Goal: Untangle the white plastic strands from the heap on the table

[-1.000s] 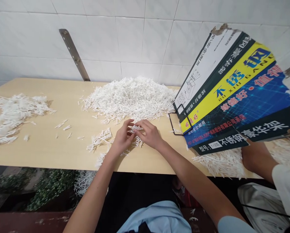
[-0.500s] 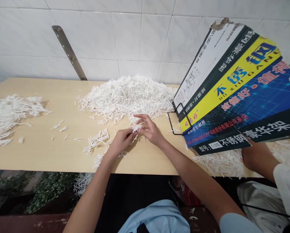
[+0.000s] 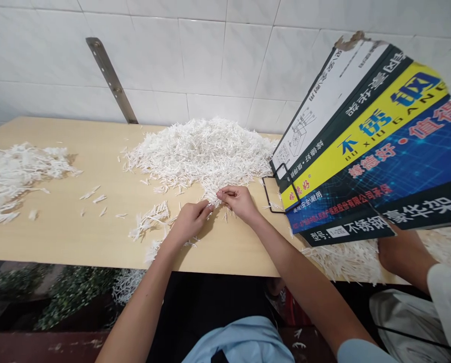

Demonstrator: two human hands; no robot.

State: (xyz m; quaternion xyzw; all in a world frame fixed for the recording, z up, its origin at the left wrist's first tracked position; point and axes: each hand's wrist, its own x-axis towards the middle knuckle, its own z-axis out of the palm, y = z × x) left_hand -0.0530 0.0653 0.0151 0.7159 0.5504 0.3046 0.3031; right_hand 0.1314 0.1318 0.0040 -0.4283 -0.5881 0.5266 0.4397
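Fingers pinched on both sides, the left hand [image 3: 192, 219] and the right hand [image 3: 240, 201] hold a small clump of white strands [image 3: 212, 196] between them, just at the front edge of the big white heap [image 3: 202, 148]. To the right, a printed cardboard panel [image 3: 369, 146] leans up, a black wire frame [image 3: 273, 194] at its lower corner, partly hiding another person's arm [image 3: 404, 252]. Loose bits [image 3: 151, 219] lie left of the hands on the table [image 3: 89, 237]. The strands look thin, short and tangled.
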